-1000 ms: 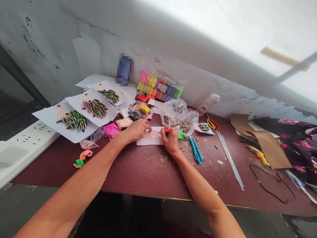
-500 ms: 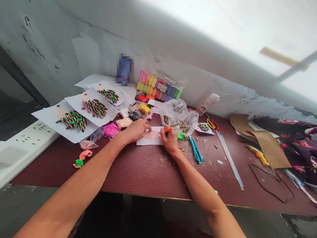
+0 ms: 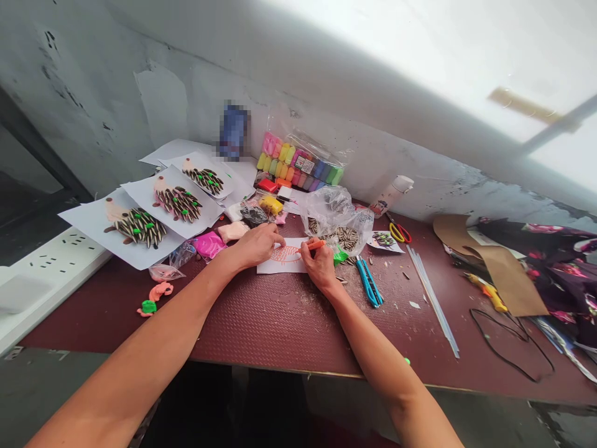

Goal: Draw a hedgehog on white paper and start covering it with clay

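A small sheet of white paper lies on the table in front of me, with an orange oval drawing on it, filled with short strokes. My right hand grips an orange marker, its tip at the right end of the drawing. On the paper's upper left rests my left hand, fingers stretched out and holding nothing. Just beyond the right hand, a clear plastic bag spills striped sunflower seeds. A lump of pale pink clay sits behind my left wrist.
Hedgehog pictures made with seeds lie at the left, near a white power strip. A pack of coloured clay leans on the wall. Rightward are a blue utility knife, scissors, glue sticks and a glue gun.
The marker has shifted very slightly, and the drawing appears to have a few more orange strokes. My left hand stays in place on the paper.
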{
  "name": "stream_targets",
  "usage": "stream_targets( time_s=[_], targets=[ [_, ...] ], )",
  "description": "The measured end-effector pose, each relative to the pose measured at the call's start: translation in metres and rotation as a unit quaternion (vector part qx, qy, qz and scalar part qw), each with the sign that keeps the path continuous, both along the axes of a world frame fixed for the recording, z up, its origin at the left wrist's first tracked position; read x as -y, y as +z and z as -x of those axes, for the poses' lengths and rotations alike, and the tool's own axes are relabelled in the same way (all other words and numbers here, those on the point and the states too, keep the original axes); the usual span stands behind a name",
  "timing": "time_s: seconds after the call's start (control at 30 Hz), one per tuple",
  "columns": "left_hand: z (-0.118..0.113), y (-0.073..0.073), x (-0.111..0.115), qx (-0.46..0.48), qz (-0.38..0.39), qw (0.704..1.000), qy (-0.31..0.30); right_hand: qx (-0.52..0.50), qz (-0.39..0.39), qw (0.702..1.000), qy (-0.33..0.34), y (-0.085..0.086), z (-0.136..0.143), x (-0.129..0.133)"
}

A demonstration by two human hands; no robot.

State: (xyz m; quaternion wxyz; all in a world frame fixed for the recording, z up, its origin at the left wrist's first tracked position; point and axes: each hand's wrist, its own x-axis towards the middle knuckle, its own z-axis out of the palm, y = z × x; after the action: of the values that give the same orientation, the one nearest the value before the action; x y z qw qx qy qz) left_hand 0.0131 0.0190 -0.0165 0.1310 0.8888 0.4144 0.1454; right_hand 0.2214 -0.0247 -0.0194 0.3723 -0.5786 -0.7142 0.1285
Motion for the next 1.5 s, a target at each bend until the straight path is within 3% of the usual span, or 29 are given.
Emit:
stream_targets(
  time_s=[0.67,1.07,1.5],
  targets=[
    [-0.0006,-0.0001,0.0011,0.007,-0.006,1.0,0.009,-0.009,-0.001,1.0,0.001,0.0022,0.0008,0.0011],
    [0.0007,-0.0023,-0.0006,0.013,-0.014,1.0,0.0,0.012,-0.014,0.998,-0.064,0.0003,-0.0034,-0.0023],
    [0.0001,-0.0024,-0.0006,0.004,-0.013,1.0,0.001,0.01,-0.014,0.999,-0.027,-0.0009,-0.0043,-0.0023]
  ],
)
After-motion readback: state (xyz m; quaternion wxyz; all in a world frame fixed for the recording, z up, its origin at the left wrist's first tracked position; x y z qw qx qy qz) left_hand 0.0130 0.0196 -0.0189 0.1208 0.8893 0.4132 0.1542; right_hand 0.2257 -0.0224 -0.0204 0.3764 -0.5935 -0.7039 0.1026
